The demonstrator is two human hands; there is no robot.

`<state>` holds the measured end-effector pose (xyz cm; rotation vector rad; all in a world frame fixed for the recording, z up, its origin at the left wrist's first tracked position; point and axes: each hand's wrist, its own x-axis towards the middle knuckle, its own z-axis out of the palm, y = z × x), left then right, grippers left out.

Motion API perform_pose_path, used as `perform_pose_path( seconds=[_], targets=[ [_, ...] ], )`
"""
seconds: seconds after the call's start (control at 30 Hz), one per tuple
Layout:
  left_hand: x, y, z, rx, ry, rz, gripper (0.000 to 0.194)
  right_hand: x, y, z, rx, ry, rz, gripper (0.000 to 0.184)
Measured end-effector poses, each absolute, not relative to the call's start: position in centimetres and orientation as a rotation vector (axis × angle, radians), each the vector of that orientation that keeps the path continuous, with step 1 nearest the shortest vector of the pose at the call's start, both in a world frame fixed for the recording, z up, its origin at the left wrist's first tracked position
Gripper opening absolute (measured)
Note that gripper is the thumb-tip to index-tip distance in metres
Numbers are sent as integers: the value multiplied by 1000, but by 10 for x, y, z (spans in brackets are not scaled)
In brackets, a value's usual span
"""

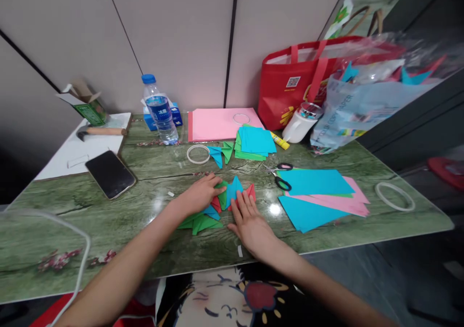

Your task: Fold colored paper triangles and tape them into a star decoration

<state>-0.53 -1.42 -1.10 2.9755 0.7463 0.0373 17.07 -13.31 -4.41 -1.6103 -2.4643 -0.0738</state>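
Observation:
A row of folded paper pieces in green, blue and red lies in front of me. My left hand rests at the row's left end, fingers reaching over a folded green piece. Fingers extended, my right hand lies flat against a folded blue piece and a folded red piece. Below my left hand are more folded green pieces, partly covered. Beyond the hands sit a small blue folded piece and a green one, beside a roll of tape.
Scissors lie against blue and pink paper sheets at right. Further back are square paper sheets, a glue stick, a white mug and bags. At left are a phone, hammer and water bottle.

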Motion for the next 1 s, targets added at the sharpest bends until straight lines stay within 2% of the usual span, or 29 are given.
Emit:
perform_pose_path(
  seconds=[0.13,0.3,0.47,0.77,1.0],
  targets=[
    [-5,-17,-8,2993,765,75,36,174,-138,-32,-1512,-2297,-73,43],
    [-6,-19,-11,2950,795,110,37,199,-144,-28,-1507,-1922,-58,40],
    [-7,-19,-17,2931,800,195,36,218,-145,-30,-1540,-1851,-35,32],
    [-7,-21,-15,2907,804,196,33,217,-129,-33,-1765,-2035,-92,29],
    [-8,-19,-9,2877,791,68,38,204,-135,-46,-1727,-2155,-131,37]
  ],
)
